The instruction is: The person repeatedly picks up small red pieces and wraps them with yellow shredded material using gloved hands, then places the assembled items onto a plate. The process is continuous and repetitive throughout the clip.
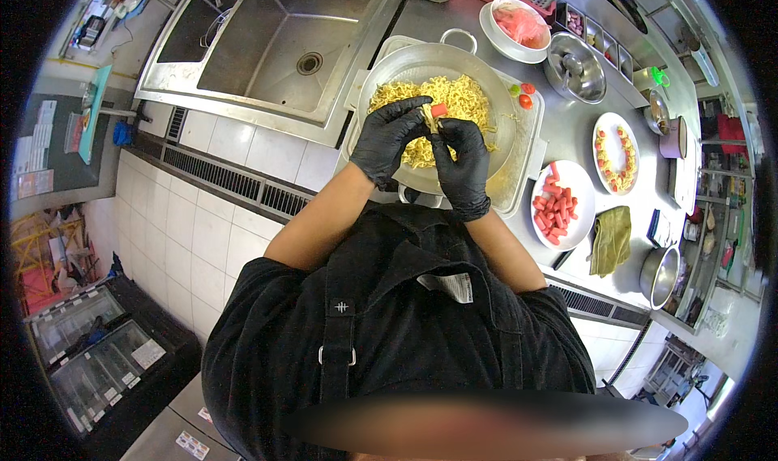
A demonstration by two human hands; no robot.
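Both my hands wear black gloves and meet above a wide metal pan [504, 129] of yellow noodles [466, 96]. Between them is a short red sausage piece [439, 109] with noodle strands [430, 121] around it. My left hand [387, 141] pinches it from the left side, fingers bent over the top. From the right, my right hand [463, 165] pinches the strands at its lower end. Fingers partly hide the piece. To the right, a white plate [538, 226] holds several cut sausage pieces [555, 210].
The pan sits on a pale tray [527, 173] beside a steel sink [279, 23]. An oval plate [604, 125] carries a ring of noodle-wrapped pieces. Nearby are tomatoes [526, 101], a steel bowl [596, 80], a white bowl [494, 32] with pink contents and a green cloth [610, 242].
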